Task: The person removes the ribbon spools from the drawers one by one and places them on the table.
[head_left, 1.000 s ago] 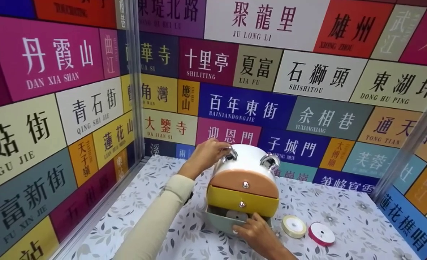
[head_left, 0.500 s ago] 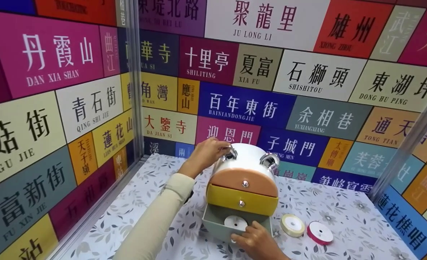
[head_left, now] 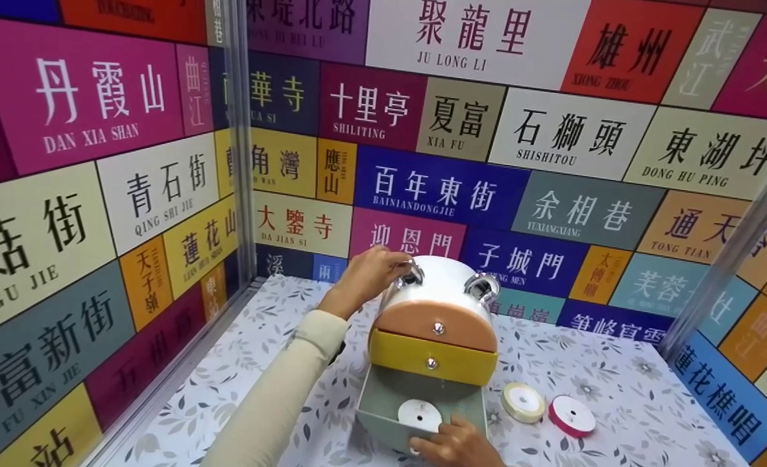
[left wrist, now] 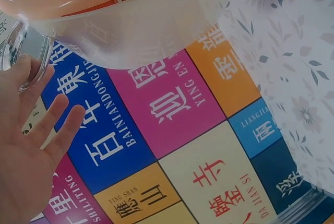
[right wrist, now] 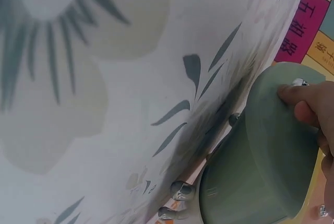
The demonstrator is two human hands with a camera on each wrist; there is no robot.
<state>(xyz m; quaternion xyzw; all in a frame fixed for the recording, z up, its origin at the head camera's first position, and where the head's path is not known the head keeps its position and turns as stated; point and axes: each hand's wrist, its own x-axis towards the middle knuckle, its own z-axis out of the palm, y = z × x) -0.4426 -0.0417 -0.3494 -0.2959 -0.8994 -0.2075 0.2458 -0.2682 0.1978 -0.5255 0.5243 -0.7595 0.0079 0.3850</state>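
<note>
A small white drawer chest (head_left: 445, 282) stands on the flowered tabletop (head_left: 617, 402). It has a peach top drawer (head_left: 435, 324) and a yellow middle drawer (head_left: 432, 357), both closed. The grey-green bottom drawer (head_left: 380, 402) is pulled out, and a white ribbon spool (head_left: 419, 415) lies flat inside. My right hand (head_left: 455, 444) pinches the small knob on that drawer's front (right wrist: 261, 172). My left hand (head_left: 367, 275) rests on the chest's top left beside a silver fitting (head_left: 411, 275). In the left wrist view its fingers (left wrist: 57, 130) lie straight and spread next to the chest (left wrist: 146, 31).
A cream ribbon spool (head_left: 523, 402) and a red one (head_left: 572, 415) lie on the table right of the chest. Walls of coloured sign panels close in the left, back and right. Metal posts stand at the left corner (head_left: 237, 143) and on the right (head_left: 727, 259).
My right hand has drawn the bottom drawer further out toward me, so the white spool inside now shows fully. My left hand has stayed on the chest top.
</note>
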